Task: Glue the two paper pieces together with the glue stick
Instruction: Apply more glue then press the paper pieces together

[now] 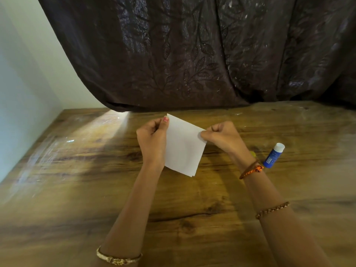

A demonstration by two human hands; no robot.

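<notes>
From the head view, I hold the white paper (184, 146) up off the desk (77, 180) in the middle of the frame, tilted like a diamond with one corner pointing down. My left hand (153, 134) pinches its upper left edge, thumb and fingers curled around it, and my right hand (221, 136) pinches the right corner the same way. At the lower corner I can make out two thin edges lying almost flush, so I judge that both paper pieces are stacked in my grip; whether glue already sits between them, I cannot tell. The glue stick (273, 156) lies on its side on the desk to the right of centre, just beyond my right wrist, blue body with a white end, and no hand touches it. A small yellow thing (253, 154) shows beside that wrist, mostly hidden; it may be the cap, but I cannot say. My guess is that I am either lining the sheets up before gluing or pressing them after it. If glue is not on, that step and the pressing are left. A dark curtain (192, 54) fills the upper part of the frame.
</notes>
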